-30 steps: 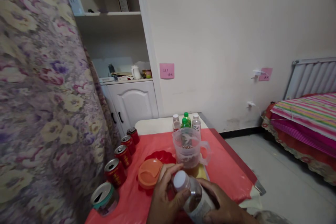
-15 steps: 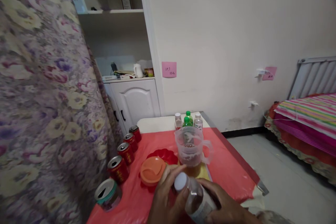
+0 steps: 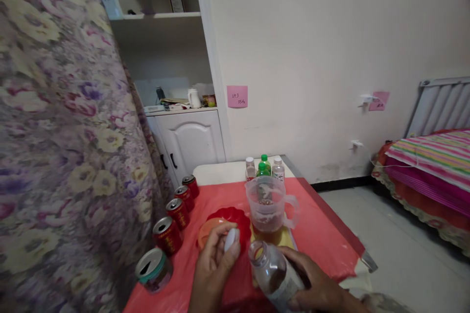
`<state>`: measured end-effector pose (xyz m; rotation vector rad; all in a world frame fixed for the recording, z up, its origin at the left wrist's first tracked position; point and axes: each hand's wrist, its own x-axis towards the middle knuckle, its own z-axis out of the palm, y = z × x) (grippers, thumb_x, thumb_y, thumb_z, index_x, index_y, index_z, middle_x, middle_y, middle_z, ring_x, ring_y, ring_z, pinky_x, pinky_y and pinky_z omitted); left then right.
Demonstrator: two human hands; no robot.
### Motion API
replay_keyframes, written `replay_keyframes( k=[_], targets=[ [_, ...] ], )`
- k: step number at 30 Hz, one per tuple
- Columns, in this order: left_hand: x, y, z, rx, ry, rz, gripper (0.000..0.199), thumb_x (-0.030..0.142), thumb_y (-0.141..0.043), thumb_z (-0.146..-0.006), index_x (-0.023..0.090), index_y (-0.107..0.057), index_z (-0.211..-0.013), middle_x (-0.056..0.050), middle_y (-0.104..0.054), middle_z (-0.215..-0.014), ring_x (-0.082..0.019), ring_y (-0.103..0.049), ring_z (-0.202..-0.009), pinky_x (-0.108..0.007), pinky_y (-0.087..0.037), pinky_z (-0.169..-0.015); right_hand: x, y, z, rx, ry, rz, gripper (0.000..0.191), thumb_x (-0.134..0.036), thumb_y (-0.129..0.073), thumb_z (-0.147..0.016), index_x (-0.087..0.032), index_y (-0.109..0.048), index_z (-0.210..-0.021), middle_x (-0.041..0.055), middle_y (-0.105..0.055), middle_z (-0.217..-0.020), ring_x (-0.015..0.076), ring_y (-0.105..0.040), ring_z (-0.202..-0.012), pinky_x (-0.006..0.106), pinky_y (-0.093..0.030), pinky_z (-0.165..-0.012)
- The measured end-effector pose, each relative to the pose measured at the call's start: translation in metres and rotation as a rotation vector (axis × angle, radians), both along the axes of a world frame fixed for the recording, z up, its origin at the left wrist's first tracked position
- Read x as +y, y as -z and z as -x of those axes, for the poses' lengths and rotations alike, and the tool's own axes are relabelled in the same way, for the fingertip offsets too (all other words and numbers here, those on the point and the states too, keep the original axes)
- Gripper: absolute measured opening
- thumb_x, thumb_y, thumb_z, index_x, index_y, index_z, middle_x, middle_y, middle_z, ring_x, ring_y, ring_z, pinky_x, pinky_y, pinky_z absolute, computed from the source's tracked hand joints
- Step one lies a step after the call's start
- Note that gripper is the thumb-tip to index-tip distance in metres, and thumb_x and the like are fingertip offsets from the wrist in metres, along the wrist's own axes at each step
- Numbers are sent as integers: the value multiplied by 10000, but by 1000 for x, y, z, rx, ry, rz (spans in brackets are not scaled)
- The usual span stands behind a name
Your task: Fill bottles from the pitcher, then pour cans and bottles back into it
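Between the thumb and fingers of my left hand [image 3: 212,264] is a white bottle cap [image 3: 231,239], held over a red scalloped dish [image 3: 240,222]. My right hand [image 3: 312,279] grips a clear plastic bottle [image 3: 273,271] by its side. The bottle is tilted, and its uncapped mouth points up and to the left. Just beyond the bottle stands a clear measuring jug [image 3: 266,215] with a handle on its right; something small and brownish shows inside it. An orange lid-like piece [image 3: 208,231] lies on the red dish, partly hidden by my left hand.
Several drink cans [image 3: 167,234] line the left side of the red-covered table [image 3: 319,225]. Behind the jug stand several capped bottles [image 3: 278,168], some with green caps. A floral curtain [image 3: 73,146] hangs at left; a bed [image 3: 426,176] is at right.
The white cap has come off the bottle. My left hand has moved left, away from the bottle, with the cap in its fingers. My right hand still grips the bottle.
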<state>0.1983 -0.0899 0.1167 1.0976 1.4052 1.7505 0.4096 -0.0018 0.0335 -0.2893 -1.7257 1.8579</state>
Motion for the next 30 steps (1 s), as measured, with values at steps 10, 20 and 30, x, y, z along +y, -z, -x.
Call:
replay_keyframes(
  k=[10,20,30],
  targets=[
    [-15,65,71,-522,-223,28,514,421,-904,-504,195,-703,-920,-12,-747,-897,-162,-685,-813,-264,-560,-768,5,15,-16,18,85,-59,927,-508,-810,-592,-239,-461,-1407,122,-583,-1365,360,-533,-1248,473,-412,-1038],
    [-9,133,117,-423,-340,66,586,494,-897,-433,163,-687,-870,9,-733,-754,-143,-659,-664,-249,-539,-656,28,-28,-58,30,505,-159,829,-556,-765,-651,-246,-496,-1372,120,-639,-1318,363,-586,-1210,432,-504,-971],
    [-7,164,133,-328,-327,137,543,514,-833,-522,178,-683,-921,-30,-766,-892,-211,-706,-797,-285,-565,-719,74,-97,-79,-494,949,-906,648,-481,-708,-749,-232,-528,-1319,122,-617,-1316,336,-588,-1188,465,-477,-1020]
  ],
)
